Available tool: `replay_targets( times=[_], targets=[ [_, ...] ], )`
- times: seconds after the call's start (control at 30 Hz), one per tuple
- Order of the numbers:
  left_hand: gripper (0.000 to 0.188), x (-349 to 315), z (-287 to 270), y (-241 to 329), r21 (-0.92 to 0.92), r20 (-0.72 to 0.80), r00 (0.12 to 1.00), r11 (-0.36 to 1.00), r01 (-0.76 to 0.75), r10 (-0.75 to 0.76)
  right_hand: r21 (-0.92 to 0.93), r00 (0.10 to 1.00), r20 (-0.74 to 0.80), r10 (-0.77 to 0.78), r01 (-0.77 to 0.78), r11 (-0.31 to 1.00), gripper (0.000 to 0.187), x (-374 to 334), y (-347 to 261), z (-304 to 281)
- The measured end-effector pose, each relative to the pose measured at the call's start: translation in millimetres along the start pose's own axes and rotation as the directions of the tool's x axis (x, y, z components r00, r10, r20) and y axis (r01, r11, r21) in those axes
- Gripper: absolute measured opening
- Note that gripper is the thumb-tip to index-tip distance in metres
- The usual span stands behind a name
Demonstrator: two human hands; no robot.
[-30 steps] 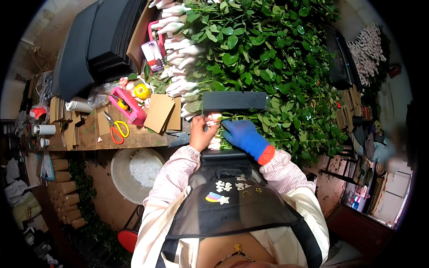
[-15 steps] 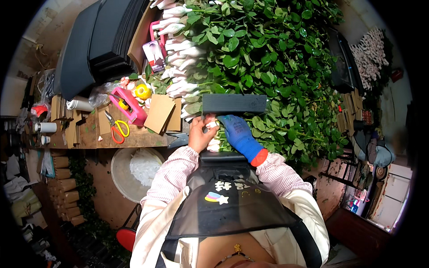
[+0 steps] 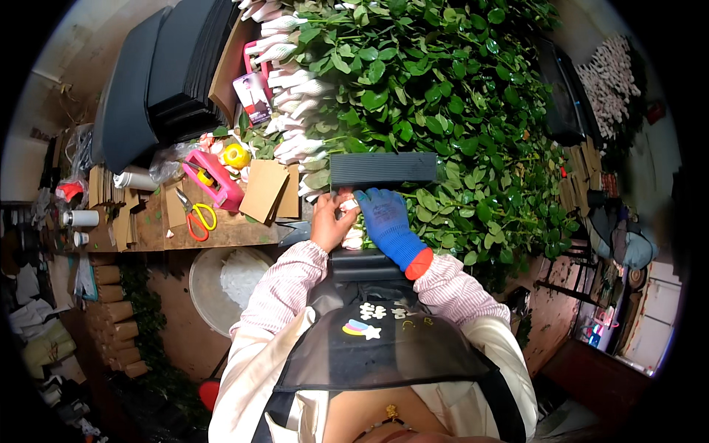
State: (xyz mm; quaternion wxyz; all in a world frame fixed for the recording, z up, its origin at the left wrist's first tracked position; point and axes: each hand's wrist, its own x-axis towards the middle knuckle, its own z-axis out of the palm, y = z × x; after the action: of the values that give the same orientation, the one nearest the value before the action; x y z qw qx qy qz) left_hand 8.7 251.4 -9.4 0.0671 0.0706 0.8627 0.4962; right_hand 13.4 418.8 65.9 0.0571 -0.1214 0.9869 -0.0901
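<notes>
Centre of the frame: both hands meet on a small white-wrapped bundle [image 3: 353, 235], just below a ribbed black block [image 3: 382, 169]. The bare left hand [image 3: 330, 221] curls its fingers round the bundle's left side, gripping it. The blue-gloved right hand [image 3: 387, 221] lies over its right side, fingers bent down on it; whether it truly clamps or only presses, I cannot tell. The bundle sits between the two hands, touching both, above a second dark block [image 3: 357, 264] at the person's apron.

Up and right, a dense bank of green leaves [image 3: 443, 96] fills the bench. Along its left edge runs a column of white-wrapped stems [image 3: 292, 88], too many to count cleanly. Left of centre, a wooden bench [image 3: 236, 230] carries one pair of yellow scissors [image 3: 196, 216], one pink tape dispenser [image 3: 214, 179], one yellow roll [image 3: 236, 156] and cardboard pieces [image 3: 264, 190]. Upper left, a stack of black trays [image 3: 177, 66]. Below the bench, one pale round tub [image 3: 221, 277] on a brown floor
</notes>
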Motion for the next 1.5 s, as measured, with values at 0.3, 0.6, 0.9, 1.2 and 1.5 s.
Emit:
replay_targets(
  times=[0.3,0.6,0.9,1.2,1.5],
  targets=[
    [0.035,3.9,3.1,4.0,0.032,-0.078,0.995,0.998,-0.061,0.063,0.707,0.98,0.178,0.085,-0.188,0.682,0.031,-82.5,37.5,-99.9],
    [0.036,1.9,3.3,4.6,0.058,-0.056,0.997,0.997,-0.059,0.062,0.607,0.873,0.426,0.239,-0.472,0.64,0.042,-212.1,76.8,12.6],
    [0.04,0.8,1.3,-12.8,0.109,0.032,0.995,0.989,-0.097,0.094,0.943,0.947,0.135,0.291,-0.033,-0.331,0.045,-138.6,31.0,-124.3],
    [0.019,12.6,-73.5,13.6,0.296,0.117,0.992,0.955,0.008,-0.044,0.094,0.996,0.065,-0.054,0.047,0.994,0.04,-25.7,44.1,-35.1],
    [0.071,8.3,-19.0,45.5,0.349,0.397,0.705,0.613,-0.709,0.588,0.165,0.98,0.184,-0.072,0.042,0.985,0.041,-23.9,55.7,-21.3]
  ],
)
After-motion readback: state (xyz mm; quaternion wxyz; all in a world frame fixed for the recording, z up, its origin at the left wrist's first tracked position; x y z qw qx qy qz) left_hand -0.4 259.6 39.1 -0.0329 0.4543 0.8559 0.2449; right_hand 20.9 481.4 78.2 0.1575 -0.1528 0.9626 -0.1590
